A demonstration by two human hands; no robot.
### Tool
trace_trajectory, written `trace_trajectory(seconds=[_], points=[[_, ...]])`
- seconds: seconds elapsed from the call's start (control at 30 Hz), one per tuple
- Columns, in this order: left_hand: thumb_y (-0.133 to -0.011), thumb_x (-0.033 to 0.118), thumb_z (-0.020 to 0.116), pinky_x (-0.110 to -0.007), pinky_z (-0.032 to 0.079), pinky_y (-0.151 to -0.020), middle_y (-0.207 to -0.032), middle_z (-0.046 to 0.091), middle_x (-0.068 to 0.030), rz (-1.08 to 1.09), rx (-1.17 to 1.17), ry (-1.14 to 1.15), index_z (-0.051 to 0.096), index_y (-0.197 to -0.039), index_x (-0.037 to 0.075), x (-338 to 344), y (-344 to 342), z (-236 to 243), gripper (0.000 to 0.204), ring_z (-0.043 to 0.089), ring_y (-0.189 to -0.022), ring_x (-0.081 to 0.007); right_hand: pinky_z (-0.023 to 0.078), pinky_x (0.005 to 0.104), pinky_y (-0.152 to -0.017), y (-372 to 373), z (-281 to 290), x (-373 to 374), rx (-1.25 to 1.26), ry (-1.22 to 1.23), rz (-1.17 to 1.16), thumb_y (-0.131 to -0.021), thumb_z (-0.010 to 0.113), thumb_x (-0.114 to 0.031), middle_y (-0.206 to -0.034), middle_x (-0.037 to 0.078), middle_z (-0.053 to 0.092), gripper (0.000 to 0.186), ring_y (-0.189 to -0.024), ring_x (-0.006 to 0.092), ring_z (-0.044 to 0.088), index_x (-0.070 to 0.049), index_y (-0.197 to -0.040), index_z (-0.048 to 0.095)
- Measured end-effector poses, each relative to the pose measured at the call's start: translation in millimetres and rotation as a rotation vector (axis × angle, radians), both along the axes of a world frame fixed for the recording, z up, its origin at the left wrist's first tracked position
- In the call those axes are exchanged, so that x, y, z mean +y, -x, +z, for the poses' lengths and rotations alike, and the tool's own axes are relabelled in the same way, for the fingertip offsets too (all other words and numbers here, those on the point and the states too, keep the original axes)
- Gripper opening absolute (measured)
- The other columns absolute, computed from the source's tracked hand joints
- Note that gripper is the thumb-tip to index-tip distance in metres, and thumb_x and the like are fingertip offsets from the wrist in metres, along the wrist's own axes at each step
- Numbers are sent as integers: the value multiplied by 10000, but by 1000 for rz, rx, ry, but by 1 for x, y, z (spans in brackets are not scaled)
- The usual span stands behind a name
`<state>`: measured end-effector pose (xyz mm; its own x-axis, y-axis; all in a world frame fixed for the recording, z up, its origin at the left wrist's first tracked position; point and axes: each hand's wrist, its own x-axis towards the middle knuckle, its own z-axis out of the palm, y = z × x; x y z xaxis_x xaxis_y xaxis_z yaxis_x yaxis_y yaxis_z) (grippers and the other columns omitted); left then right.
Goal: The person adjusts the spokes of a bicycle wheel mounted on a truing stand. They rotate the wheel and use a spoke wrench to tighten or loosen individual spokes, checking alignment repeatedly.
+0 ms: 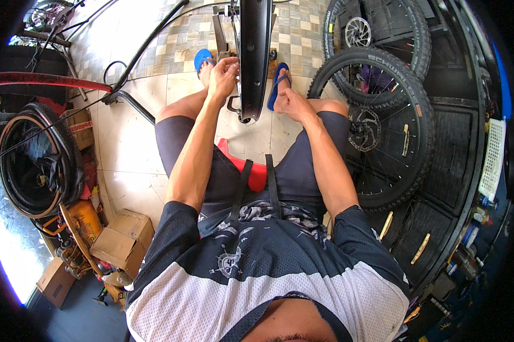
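Wheel rim point(253, 62) stood mounted and bare.
Position: upright between the stand arms point(219, 37); remaining adjustment was indeterminable. Left hand point(223, 77) curled beside the rim's left edge, grip unclear; right hand point(292, 105) curled apart, contents hidden.

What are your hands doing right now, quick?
Left hand: curled beside the black rim; grip can't be told.
Right hand: curled; grip can't be told.

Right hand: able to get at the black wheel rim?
Likely yes. The right hand is close beside the black wheel rim, on its right; only the floor and the blue-sandaled foot show between them, seemingly lower down, so the way looks free.
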<state>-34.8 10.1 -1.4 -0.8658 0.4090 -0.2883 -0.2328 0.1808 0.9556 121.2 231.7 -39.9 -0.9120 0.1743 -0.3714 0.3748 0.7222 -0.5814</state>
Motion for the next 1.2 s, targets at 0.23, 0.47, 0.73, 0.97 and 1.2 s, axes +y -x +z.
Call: trace_trajectory(seconds=[0.23,0.47,0.73,0.97,1.2], points=[[-1033,211,586,-291,566,-720,-1075,703,-42,20,-201,-125,655,-1267,32,9,3,-14,303,658,-903,-129,511,426,-935,0,-3,0,-2,1,-19,-852,568,-107,-1133,292,681,430,-1078,414,662,25,-1259,618],[-1032,253,597,-294,568,-687,-964,715,-49,18,-42,40,706,-1212,-6,4,1,-6,334,652,-825,-118,504,426,-960,-1,-1,0,-9,2,-40,-849,558,-93,-1146,296,679,426,-1105,419,653,29,-1251,624],[-1026,300,609,-247,535,-625,-795,702,-30,52,12,-56,762,-1092,-5,1,7,-19,347,636,-678,-102,509,435,-954,-1,-4,0,12,-21,-9,-860,586,-117,-1156,283,681,404,-1103,414,657,18,-1239,627],[-1012,331,613,-252,507,-608,-670,661,-27,81,-113,-158,780,-994,-10,2,13,-33,379,615,-628,-85,533,398,-878,2,4,0,-38,39,-62,-860,648,-152,-1096,252,697,402,-1025,355,691,-5,-1234,641],[-953,291,650,-353,527,-788,-779,732,-110,39,74,-27,778,-957,-7,-5,21,-77,323,666,-756,-193,506,295,-800,8,2,3,-14,340,-205,-870,620,-105,-956,98,656,420,-874,185,627,-33,-1283,640]])
